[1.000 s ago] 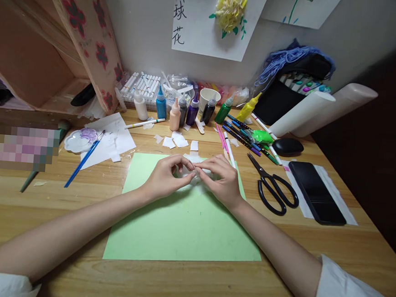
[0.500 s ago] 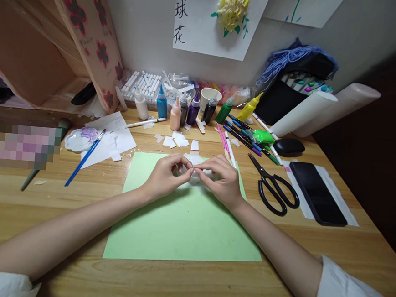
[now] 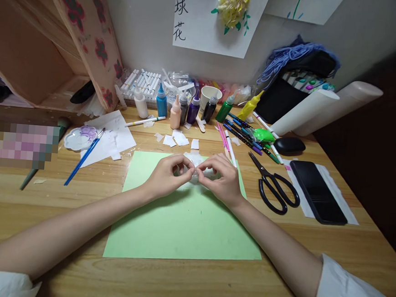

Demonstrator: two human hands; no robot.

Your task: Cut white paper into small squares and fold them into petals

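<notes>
My left hand (image 3: 170, 173) and my right hand (image 3: 221, 177) meet fingertip to fingertip over the far part of a green sheet of paper (image 3: 181, 229). Both are closed in a pinch, thumb against forefinger. Whatever sits between the fingertips is too small to name. Just behind and below the fingers lies a whitish piece of paper or film (image 3: 194, 158), partly hidden by the hands. Small white paper scraps (image 3: 181, 138) are scattered beyond the sheet's far edge.
Black-handled scissors (image 3: 274, 184) and a phone (image 3: 318, 192) lie to the right. Paint bottles (image 3: 193, 109) stand in a row at the back, beside a paper cup (image 3: 210, 97). Markers (image 3: 243, 136) lie right of centre. A blue paintbrush (image 3: 85, 157) and a palette (image 3: 73, 139) are on the left.
The fingertips of my two hands have shifted very slightly, the right ones a little to the right. Otherwise the hands and objects stay in place.
</notes>
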